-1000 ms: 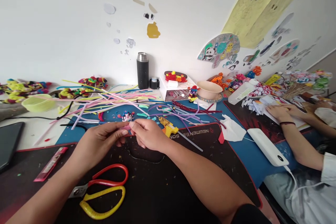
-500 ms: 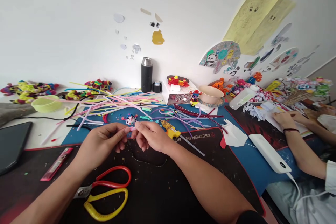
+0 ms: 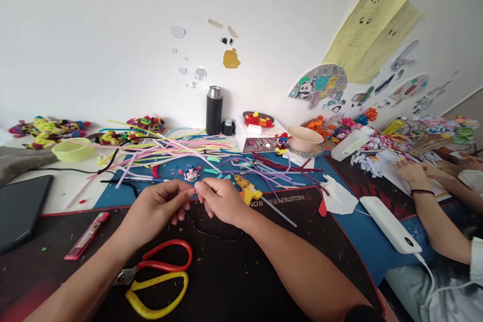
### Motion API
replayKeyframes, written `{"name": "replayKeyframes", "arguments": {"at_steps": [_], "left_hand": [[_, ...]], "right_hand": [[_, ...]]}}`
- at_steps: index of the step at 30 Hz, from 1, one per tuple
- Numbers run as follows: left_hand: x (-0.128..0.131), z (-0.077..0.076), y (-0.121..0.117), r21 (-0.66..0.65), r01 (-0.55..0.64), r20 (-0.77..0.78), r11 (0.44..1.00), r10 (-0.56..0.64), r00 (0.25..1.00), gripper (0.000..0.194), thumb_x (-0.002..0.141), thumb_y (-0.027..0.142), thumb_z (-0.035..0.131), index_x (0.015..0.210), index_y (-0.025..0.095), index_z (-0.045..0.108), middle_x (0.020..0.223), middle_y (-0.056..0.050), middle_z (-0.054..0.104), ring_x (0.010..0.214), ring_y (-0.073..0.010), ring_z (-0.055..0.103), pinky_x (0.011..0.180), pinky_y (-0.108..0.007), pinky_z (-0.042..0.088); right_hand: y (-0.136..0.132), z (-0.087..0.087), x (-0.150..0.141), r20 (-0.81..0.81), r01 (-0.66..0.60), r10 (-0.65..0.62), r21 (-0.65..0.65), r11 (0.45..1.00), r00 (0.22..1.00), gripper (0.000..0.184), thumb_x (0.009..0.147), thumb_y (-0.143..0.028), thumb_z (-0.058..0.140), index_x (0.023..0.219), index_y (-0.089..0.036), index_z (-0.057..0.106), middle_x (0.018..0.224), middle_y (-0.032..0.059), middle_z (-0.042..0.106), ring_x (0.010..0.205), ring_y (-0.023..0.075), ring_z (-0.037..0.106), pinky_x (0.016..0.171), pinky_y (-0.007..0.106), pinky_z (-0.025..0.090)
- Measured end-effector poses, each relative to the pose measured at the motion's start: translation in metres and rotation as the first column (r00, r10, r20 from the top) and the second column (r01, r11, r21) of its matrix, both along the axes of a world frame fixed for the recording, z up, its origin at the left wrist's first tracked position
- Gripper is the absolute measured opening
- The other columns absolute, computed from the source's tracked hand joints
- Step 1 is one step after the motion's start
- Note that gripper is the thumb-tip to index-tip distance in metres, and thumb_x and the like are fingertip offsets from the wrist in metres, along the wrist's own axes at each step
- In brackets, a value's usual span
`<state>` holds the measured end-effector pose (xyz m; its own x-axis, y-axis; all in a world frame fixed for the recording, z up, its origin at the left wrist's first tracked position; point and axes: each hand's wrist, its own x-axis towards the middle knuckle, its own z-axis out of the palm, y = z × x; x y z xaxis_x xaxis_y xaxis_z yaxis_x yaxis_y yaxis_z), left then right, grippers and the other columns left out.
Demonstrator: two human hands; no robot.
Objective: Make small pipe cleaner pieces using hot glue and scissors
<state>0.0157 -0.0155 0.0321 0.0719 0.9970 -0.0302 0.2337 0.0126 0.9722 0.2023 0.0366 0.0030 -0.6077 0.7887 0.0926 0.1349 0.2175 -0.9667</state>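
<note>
My left hand (image 3: 164, 204) and my right hand (image 3: 217, 198) meet fingertip to fingertip above the dark mat, both closed in a pinch. Between them they hold a small pink piece, now hidden by the fingers; its exact kind does not show. Just beyond the fingertips lies a small doll head (image 3: 191, 173) with a white face and blue and red trim. A yellow glue gun (image 3: 247, 191) rests on the far side of my right hand. Scissors (image 3: 158, 292) with one red and one yellow handle lie nearer, right of my left forearm.
Pipe cleaners (image 3: 177, 148) in many colours lie across the back. Behind them stands a black thermos (image 3: 214, 113). A pink narrow packet (image 3: 86, 236) and a dark tablet (image 3: 24, 211) are at left. On the right are a white power bank (image 3: 390, 224) and another person's arms (image 3: 430, 211).
The pink piece showed between my fingers and is now covered as the fingertips come closer together. The whole view has shifted slightly; the things on the desk look unmoved.
</note>
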Motion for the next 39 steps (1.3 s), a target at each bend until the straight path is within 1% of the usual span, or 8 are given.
{"name": "replayKeyframes", "arguments": {"at_steps": [8, 14, 18, 22, 25, 31, 36, 39], "left_hand": [[0.003, -0.005, 0.004, -0.034, -0.021, 0.064, 0.999, 0.023, 0.998, 0.045, 0.073, 0.064, 0.083, 0.073, 0.020, 0.072, 0.053, 0.001, 0.065, 0.044, -0.0152, 0.057, 0.045, -0.025, 0.047], [0.002, -0.011, 0.003, 0.013, -0.010, 0.057, 1.000, 0.009, 0.998, 0.047, 0.082, 0.067, 0.074, 0.076, 0.020, 0.070, 0.054, 0.002, 0.062, 0.044, -0.0148, 0.056, 0.044, -0.025, 0.046], [0.000, -0.013, 0.000, 0.078, 0.001, -0.046, 0.997, 0.002, 0.999, 0.040, 0.089, 0.061, 0.068, 0.081, 0.022, 0.072, 0.060, 0.001, 0.064, 0.048, -0.0165, 0.060, 0.048, -0.026, 0.048], [0.000, -0.009, -0.004, 0.250, -0.011, -0.273, 0.968, 0.082, 0.959, 0.033, 0.094, 0.052, 0.060, 0.085, 0.025, 0.076, 0.061, 0.000, 0.068, 0.052, -0.0184, 0.062, 0.052, -0.026, 0.047], [0.002, -0.006, -0.003, 0.321, -0.012, -0.336, 0.947, 0.126, 0.933, 0.028, 0.092, 0.046, 0.061, 0.083, 0.026, 0.078, 0.063, -0.001, 0.073, 0.054, -0.0191, 0.062, 0.055, -0.027, 0.047], [-0.002, -0.010, 0.004, 0.094, -0.029, 0.005, 0.995, 0.029, 1.000, 0.037, 0.089, 0.057, 0.071, 0.098, 0.022, 0.078, 0.073, -0.004, 0.078, 0.064, -0.0222, 0.070, 0.062, -0.031, 0.056], [-0.006, -0.007, 0.007, -0.048, 0.051, 0.241, 0.998, -0.038, 0.970, 0.044, 0.082, 0.062, 0.081, 0.087, 0.018, 0.077, 0.074, -0.006, 0.076, 0.060, -0.0190, 0.068, 0.058, -0.029, 0.056], [-0.003, -0.007, 0.007, -0.100, 0.027, 0.378, 0.995, 0.013, 0.926, 0.042, 0.072, 0.056, 0.091, 0.080, 0.017, 0.077, 0.073, -0.005, 0.074, 0.059, -0.0156, 0.066, 0.053, -0.025, 0.052]], "right_hand": [[0.002, -0.001, -0.001, -0.021, 0.023, -0.023, 0.013, 1.000, 1.000, 0.045, 0.111, -0.047, 0.050, 0.075, -0.021, 0.054, 0.045, -0.0078, 0.049, 0.040, 0.0102, 0.048, 0.054, 0.024, 0.039], [0.001, -0.003, -0.001, -0.038, 0.037, -0.038, -0.019, 0.999, 0.999, 0.046, 0.110, -0.051, 0.050, 0.076, -0.021, 0.054, 0.046, -0.0076, 0.049, 0.040, 0.0099, 0.048, 0.051, 0.023, 0.037], [0.002, -0.001, 0.000, -0.044, -0.002, 0.000, -0.052, 0.999, 0.999, 0.045, 0.109, -0.051, 0.051, 0.076, -0.021, 0.056, 0.046, -0.0066, 0.050, 0.041, 0.0105, 0.049, 0.052, 0.023, 0.039], [0.004, 0.000, 0.003, -0.019, -0.042, 0.040, -0.074, 0.996, 0.999, 0.044, 0.109, -0.054, 0.051, 0.081, -0.020, 0.059, 0.050, -0.0054, 0.054, 0.045, 0.0111, 0.051, 0.054, 0.024, 0.042], [0.005, -0.002, 0.003, -0.016, -0.034, 0.033, -0.074, 0.997, 0.999, 0.046, 0.108, -0.057, 0.052, 0.082, -0.020, 0.060, 0.050, -0.0057, 0.054, 0.045, 0.0112, 0.052, 0.054, 0.024, 0.042], [0.006, 0.000, 0.002, -0.076, 0.000, -0.005, -0.062, 0.998, 0.997, 0.046, 0.107, -0.054, 0.055, 0.077, -0.020, 0.058, 0.048, -0.0072, 0.050, 0.043, 0.0105, 0.051, 0.053, 0.024, 0.041], [0.005, 0.001, 0.004, -0.057, 0.031, -0.033, -0.029, 0.999, 0.998, 0.045, 0.107, -0.052, 0.055, 0.077, -0.020, 0.059, 0.049, -0.0067, 0.051, 0.044, 0.0104, 0.051, 0.054, 0.023, 0.042], [0.003, 0.002, 0.004, -0.035, 0.024, -0.024, -0.016, 1.000, 0.999, 0.044, 0.107, -0.053, 0.055, 0.078, -0.020, 0.060, 0.050, -0.0064, 0.052, 0.044, 0.0104, 0.052, 0.055, 0.023, 0.042]]}}
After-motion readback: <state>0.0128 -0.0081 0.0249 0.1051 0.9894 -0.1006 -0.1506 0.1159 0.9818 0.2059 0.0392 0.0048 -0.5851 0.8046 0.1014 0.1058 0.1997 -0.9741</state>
